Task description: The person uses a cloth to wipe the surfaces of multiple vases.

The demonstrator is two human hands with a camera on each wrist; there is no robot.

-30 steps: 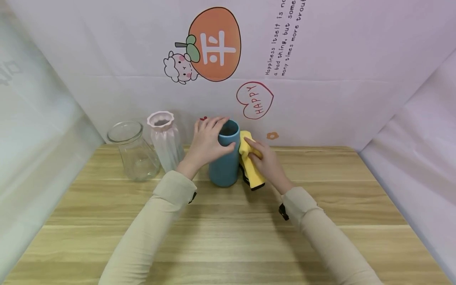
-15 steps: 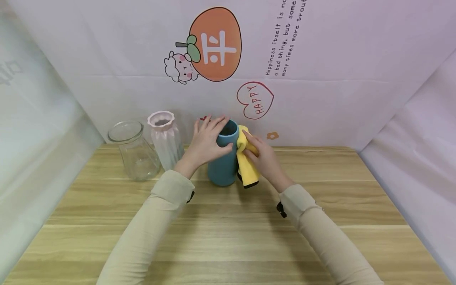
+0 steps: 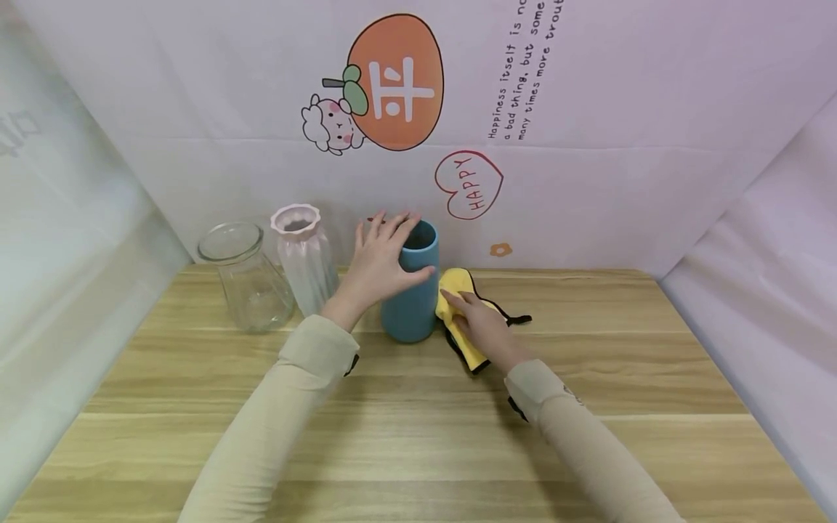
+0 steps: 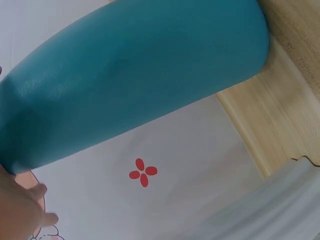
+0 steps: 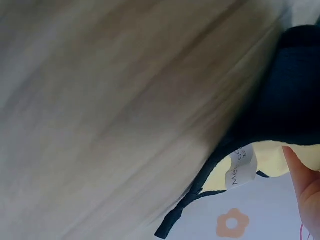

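A tall blue vase [image 3: 410, 312] stands upright on the table. My left hand [image 3: 378, 272] holds it near the top, fingers over the rim and thumb at the near side. The vase's side [image 4: 145, 65] fills much of the left wrist view. Between its fingers and thumb, my right hand [image 3: 487, 327] pinches a yellow cloth [image 3: 459, 280] with black edging, close against the vase's lower right side. In the right wrist view the cloth's white label [image 5: 241, 167] shows, beside a black strap end. Folds hide part of the grip.
To the left stand a pink-and-white ribbed vase [image 3: 306, 269] and a clear glass vase [image 3: 255, 290]. Behind them rises a white printed cloth backdrop [image 3: 588, 203]. The wooden table [image 3: 405, 450] extends toward the front, with white cloth at both sides.
My right hand and the yellow cloth rise slightly along the vase's side, then slide down toward its base, where the cloth spreads out more. The left hand and the vase stay nearly still.
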